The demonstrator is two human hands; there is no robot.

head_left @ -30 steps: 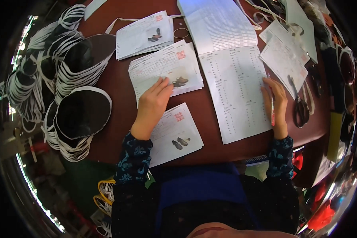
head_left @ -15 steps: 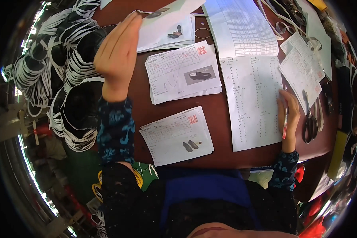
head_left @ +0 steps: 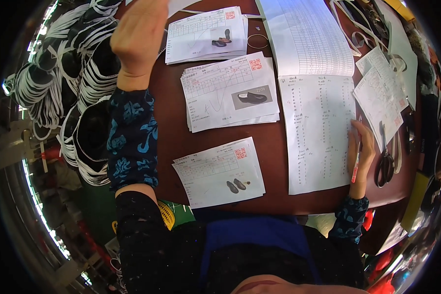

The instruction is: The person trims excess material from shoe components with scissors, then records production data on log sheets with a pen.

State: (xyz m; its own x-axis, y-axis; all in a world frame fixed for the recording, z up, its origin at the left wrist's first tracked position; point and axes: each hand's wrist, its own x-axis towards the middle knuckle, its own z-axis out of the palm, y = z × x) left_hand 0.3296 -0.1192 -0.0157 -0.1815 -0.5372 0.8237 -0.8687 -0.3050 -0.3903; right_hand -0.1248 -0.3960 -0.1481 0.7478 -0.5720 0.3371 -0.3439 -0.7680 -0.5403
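Observation:
My left hand (head_left: 139, 36) is raised at the top edge, its fingertips cut off by the picture. It is closed on a white sheet of paper (head_left: 177, 6), of which only a corner shows. My right hand (head_left: 362, 147) rests at the right edge of a long handwritten list (head_left: 321, 137), with a red and clear pen (head_left: 355, 164) held along its fingers. Between the hands lie three stacks of printed sheets with shoe pictures: a far stack (head_left: 193, 41), a middle stack (head_left: 210, 103) and a near stack (head_left: 210, 181).
Black scissors (head_left: 384, 166) lie right of my right hand, below some loose slips (head_left: 379, 90). A thin ring (head_left: 257, 41) sits near the far stack. Bundles of black pieces with white edging (head_left: 93, 73) are piled left of the brown table (head_left: 230, 134).
My left hand has moved up and left with the sheet, uncovering the far stack. My right hand stays with the pen at the list; the view has shifted slightly.

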